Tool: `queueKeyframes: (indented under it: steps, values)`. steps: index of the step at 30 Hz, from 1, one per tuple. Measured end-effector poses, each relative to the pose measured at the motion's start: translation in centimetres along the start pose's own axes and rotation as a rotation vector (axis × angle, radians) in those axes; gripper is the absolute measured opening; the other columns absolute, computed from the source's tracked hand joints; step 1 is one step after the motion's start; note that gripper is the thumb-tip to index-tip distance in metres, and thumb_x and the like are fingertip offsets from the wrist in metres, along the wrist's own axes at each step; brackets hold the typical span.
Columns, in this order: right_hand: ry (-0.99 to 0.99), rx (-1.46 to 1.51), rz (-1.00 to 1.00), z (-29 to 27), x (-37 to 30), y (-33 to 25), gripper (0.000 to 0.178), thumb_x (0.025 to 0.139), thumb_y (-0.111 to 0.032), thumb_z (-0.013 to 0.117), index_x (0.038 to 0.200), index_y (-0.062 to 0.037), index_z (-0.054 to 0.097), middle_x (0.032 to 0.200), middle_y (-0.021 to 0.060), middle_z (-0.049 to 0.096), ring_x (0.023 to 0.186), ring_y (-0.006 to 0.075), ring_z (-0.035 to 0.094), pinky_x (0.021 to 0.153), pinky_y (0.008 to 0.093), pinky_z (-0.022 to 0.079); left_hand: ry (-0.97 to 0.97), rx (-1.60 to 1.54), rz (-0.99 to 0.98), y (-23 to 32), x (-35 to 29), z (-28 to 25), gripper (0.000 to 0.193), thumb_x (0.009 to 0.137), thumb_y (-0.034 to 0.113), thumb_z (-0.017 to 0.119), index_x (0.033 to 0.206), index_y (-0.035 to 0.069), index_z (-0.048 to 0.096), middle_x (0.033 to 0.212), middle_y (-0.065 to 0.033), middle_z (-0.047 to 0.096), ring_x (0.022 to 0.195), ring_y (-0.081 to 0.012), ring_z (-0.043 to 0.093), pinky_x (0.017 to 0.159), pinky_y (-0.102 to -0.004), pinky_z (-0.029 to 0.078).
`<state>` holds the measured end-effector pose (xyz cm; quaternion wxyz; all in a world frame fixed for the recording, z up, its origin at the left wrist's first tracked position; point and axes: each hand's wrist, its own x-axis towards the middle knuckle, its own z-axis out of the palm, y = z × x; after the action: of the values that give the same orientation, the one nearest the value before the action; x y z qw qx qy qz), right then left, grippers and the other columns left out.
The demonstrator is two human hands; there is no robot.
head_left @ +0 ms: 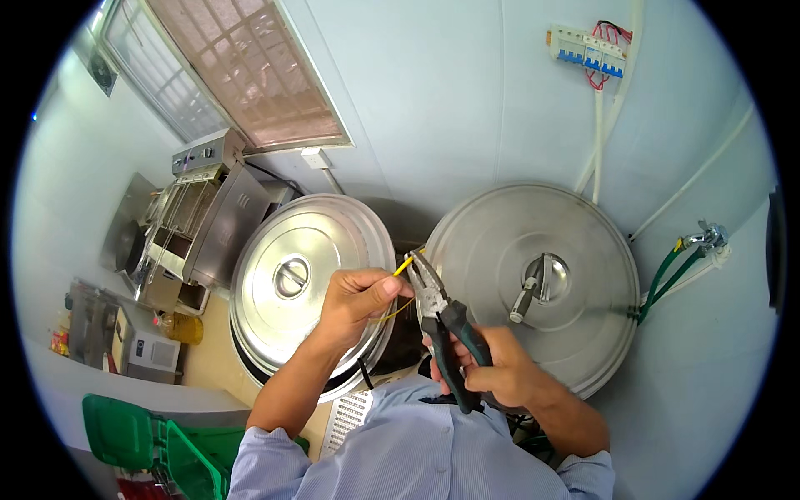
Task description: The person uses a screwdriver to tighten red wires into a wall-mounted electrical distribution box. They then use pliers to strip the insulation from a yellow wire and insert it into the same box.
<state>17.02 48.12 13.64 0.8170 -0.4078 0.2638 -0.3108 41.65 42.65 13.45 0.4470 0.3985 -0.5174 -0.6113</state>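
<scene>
Pale wall (pixel 417 92); hands (pixel 352 302) hold pliers (pixel 431 302), yellow wire (pixel 403 267).

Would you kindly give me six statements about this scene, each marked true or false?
1. The left hand holds a yellow wire. True.
2. The pliers are in the left hand. False: the right hand grips the pliers.
3. Two round metal lids lie side by side. True.
4. The breaker switches are red. False: the breaker switches are blue.
5. A green bin stands at the lower left. True.
6. The window is at the right. False: the window is at upper left.
</scene>
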Motion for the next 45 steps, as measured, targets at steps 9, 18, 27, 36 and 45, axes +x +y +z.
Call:
queueKeyframes:
  steps: [9, 18, 27, 36, 45]
  values:
    - [0.096, -0.421, -0.078, -1.6, 0.4, -0.6, 0.049, 0.074, -0.004, 0.055, 0.122, 0.0040, 0.058, 0.092, 0.0152, 0.068, 0.077, 0.0206, 0.066, 0.069, 0.0343, 0.051, -0.150, -0.034, -0.150, 2.9, 1.6, 0.3, 0.040, 0.102, 0.032, 0.055, 0.091, -0.003, 0.070, 0.060, 0.0046, 0.042, 0.054, -0.0054, 0.028, 0.050, -0.0243, 0.019]
    - [0.443, -1.020, -0.286, -2.5, -0.5, -1.2, 0.059, 0.073, -0.005, 0.058, 0.133, -0.0011, 0.055, 0.103, 0.0250, 0.065, 0.099, 0.0431, 0.062, 0.085, 0.0477, 0.049, -0.202, -0.049, -0.192, 4.3, 3.2, 2.3, 0.036, 0.105, 0.026, 0.048, 0.102, -0.006, 0.065, 0.060, 0.0031, 0.038, 0.051, -0.0060, 0.028, 0.047, -0.0229, 0.022]
    - [0.470, -1.139, -0.224, -1.8, -2.0, -1.7, 0.058, 0.074, -0.006, 0.057, 0.132, -0.0032, 0.055, 0.107, 0.0229, 0.064, 0.099, 0.0432, 0.062, 0.086, 0.0487, 0.049, -0.316, 0.031, -0.272, 4.3, 3.9, 3.3, 0.038, 0.106, 0.028, 0.047, 0.102, -0.004, 0.066, 0.056, 0.0006, 0.042, 0.046, -0.0060, 0.029, 0.043, -0.0229, 0.023]
    - [0.452, -0.783, -0.253, -2.8, -3.0, -1.7, 0.056, 0.072, 0.002, 0.057, 0.127, 0.0049, 0.051, 0.098, 0.0200, 0.064, 0.093, 0.0385, 0.064, 0.084, 0.0402, 0.049, -0.352, 0.013, -0.334, 4.2, 4.3, 3.7, 0.037, 0.105, 0.030, 0.051, 0.099, -0.003, 0.067, 0.056, 0.0011, 0.043, 0.044, -0.0061, 0.029, 0.042, -0.0231, 0.023]
    - [0.567, -1.020, -0.376, -2.5, -3.0, -1.7, 0.065, 0.074, -0.001, 0.055, 0.137, 0.0057, 0.041, 0.117, 0.0294, 0.053, 0.108, 0.0468, 0.055, 0.095, 0.0486, 0.044, -0.240, 0.168, -0.232, 4.4, 4.5, 5.7, 0.033, 0.104, 0.029, 0.054, 0.094, 0.001, 0.067, 0.054, 0.0040, 0.040, 0.044, -0.0052, 0.028, 0.041, -0.0227, 0.021]
